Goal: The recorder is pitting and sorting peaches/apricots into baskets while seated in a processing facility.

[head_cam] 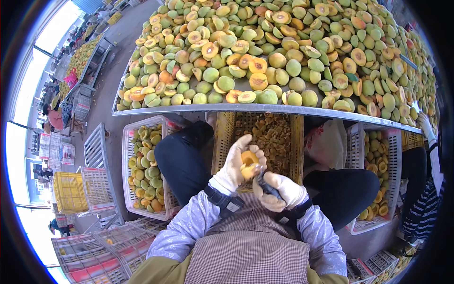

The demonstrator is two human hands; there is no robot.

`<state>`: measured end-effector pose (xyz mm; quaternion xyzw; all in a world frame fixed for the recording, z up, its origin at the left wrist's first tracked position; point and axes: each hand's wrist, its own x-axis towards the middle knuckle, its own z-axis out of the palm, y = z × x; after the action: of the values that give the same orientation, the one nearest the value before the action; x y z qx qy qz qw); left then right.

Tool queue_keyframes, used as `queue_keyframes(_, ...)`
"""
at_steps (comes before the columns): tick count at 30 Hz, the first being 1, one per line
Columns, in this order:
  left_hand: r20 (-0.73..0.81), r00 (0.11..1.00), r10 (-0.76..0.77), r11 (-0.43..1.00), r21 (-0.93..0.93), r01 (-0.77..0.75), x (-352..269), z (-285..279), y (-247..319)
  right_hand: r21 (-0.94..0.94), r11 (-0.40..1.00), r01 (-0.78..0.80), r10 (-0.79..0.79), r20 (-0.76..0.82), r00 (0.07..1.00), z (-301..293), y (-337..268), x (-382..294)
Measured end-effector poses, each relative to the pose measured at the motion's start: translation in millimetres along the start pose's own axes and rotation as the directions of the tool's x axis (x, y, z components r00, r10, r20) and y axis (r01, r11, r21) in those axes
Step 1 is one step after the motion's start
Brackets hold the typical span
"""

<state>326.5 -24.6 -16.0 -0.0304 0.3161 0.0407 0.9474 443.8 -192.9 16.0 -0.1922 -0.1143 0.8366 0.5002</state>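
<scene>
My left hand [232,163], in a pale glove, holds a halved yellow-fleshed stone fruit [249,158], probably a peach, with its hollow facing up. My gloved right hand [275,193] grips the dark handle of a small tool [266,185]. The tool's tip meets a blurred piece of flesh [249,171] at the fruit's near side; its exact shape is hard to make out. Below both hands, between my knees, stands a yellow plastic crate [222,142] with pits and fruit scraps [275,136] in it.
A metal-edged table [227,108] heaped with halved fruit [248,46] spans the front. White crates of fruit halves stand left [126,170] and right [391,177] of my legs. A co-worker's gloved hand [425,124] is at the far right. Stacked crates [95,248] lie behind left.
</scene>
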Motion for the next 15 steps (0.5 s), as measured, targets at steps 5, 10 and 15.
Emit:
queue_keyframes(5, 0.023, 0.936, 0.352, 0.907, 0.237, -0.347, -12, -12, 8, -0.895, 0.001, -0.445, -0.793, -0.272, 0.546, -35, 10, 8)
queue_keyframes(10, 0.203, 0.894, 0.399, 0.733, 0.516, -0.444, -23, -8, -13, -0.896, -0.200, -0.396, -0.787, -0.094, 0.610, -16, 18, 26)
queue_keyframes(15, 0.074, 0.827, 0.557, 0.678, 0.535, -0.504, -13, -38, -29, -0.682, -0.309, -0.664, -0.751, -0.253, 0.610, -18, 26, 46)
